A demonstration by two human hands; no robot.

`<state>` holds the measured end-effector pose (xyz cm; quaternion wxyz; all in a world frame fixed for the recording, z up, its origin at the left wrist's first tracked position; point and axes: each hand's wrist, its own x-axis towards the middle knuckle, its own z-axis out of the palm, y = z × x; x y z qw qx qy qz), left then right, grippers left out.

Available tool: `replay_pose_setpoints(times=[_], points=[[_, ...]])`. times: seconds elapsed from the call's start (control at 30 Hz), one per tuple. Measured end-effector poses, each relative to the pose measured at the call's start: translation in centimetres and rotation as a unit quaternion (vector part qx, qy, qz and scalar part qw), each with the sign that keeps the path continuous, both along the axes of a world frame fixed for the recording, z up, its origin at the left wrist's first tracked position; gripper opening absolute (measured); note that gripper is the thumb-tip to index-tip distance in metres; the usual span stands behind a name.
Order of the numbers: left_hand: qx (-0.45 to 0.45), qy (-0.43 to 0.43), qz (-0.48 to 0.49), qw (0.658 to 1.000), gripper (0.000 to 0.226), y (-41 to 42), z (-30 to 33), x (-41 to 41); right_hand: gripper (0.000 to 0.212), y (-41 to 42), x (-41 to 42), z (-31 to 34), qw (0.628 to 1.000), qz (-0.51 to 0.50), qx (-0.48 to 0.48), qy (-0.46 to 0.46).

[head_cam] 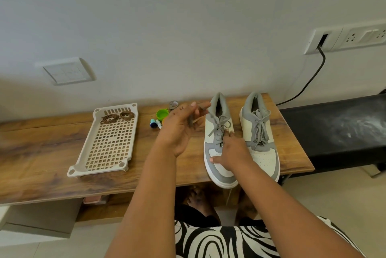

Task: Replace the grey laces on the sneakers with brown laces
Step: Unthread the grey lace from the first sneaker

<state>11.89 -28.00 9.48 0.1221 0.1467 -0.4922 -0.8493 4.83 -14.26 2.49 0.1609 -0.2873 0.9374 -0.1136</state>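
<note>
Two grey-and-cream sneakers sit side by side on the wooden table point(52, 149), toes toward you: the left sneaker point(217, 149) and the right sneaker point(261, 132), both threaded with grey laces point(260, 126). Your left hand point(179, 128) is raised beside the left sneaker, fingers curled, pinching a loose grey lace end point(203, 109). Your right hand point(231, 149) rests on that shoe's forefoot, fingers spread and fairly straight. Coiled brown laces point(117, 117) lie at the far end of the beige perforated plastic tray point(108, 149), well left.

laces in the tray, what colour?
Brown: the two coiled laces lie at the far end of the cream tray. Head view, the only one.
</note>
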Motion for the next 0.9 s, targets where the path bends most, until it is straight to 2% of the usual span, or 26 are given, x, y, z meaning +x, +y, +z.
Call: replay_pose_setpoints(times=[0.07,0.1,0.13,0.2,0.23,0.27,0.37,0.47,0.53,0.6,0.67,0.83,0.9], points=[[-0.147,-0.109,0.059,0.981,0.033,-0.4,0.0,0.3,0.102,0.3,0.1,0.0,1.000,-0.002,-0.010,-0.016],[-0.231,-0.194,0.088,0.949,0.034,-0.6,-0.8,0.3,0.100,0.4,0.0,-0.2,0.999,-0.016,-0.033,-0.033],[-0.323,-0.286,0.093,0.897,0.037,-0.7,-1.9,0.3,0.091,0.5,-0.1,-0.3,0.995,-0.044,-0.071,-0.051],[-0.469,-0.433,0.014,0.769,0.041,-1.1,-4.2,0.2,0.057,0.8,-0.5,-0.4,0.979,-0.097,-0.168,-0.067],[-0.506,-0.464,-0.022,0.727,0.044,-1.2,-5.0,0.0,0.046,0.9,-0.7,-0.4,0.969,-0.117,-0.206,-0.065],[-0.527,-0.475,-0.038,0.703,0.047,-1.2,-5.3,-0.3,0.040,1.0,-0.9,-0.3,0.963,-0.127,-0.231,-0.056],[-0.573,-0.485,-0.027,0.660,0.056,-0.6,-4.7,-1.3,0.030,0.8,-1.4,-0.5,0.960,-0.113,-0.257,-0.009],[-0.610,-0.491,-0.064,0.619,0.061,0.8,-4.2,-1.6,0.024,0.6,-1.5,-1.4,0.957,-0.117,-0.266,0.001],[-0.618,-0.458,-0.057,0.636,0.054,1.3,-4.8,-1.8,0.018,0.6,-1.6,-1.6,0.953,-0.121,-0.279,-0.001],[-0.620,-0.381,-0.016,0.686,0.045,1.7,-5.6,-2.2,0.018,0.8,-2.0,-1.2,0.954,-0.110,-0.278,-0.002],[-0.625,-0.312,0.016,0.715,0.043,2.2,-6.1,-2.7,0.018,1.1,-2.5,-0.7,0.957,-0.101,-0.273,-0.020],[-0.596,-0.279,-0.004,0.753,0.025,2.9,-7.1,-3.6,0.023,1.6,-2.7,0.3,0.962,-0.105,-0.244,-0.064],[-0.561,-0.264,-0.004,0.785,0.016,2.4,-6.9,-3.8,0.024,1.5,-2.9,0.3,0.954,-0.125,-0.254,-0.098]])
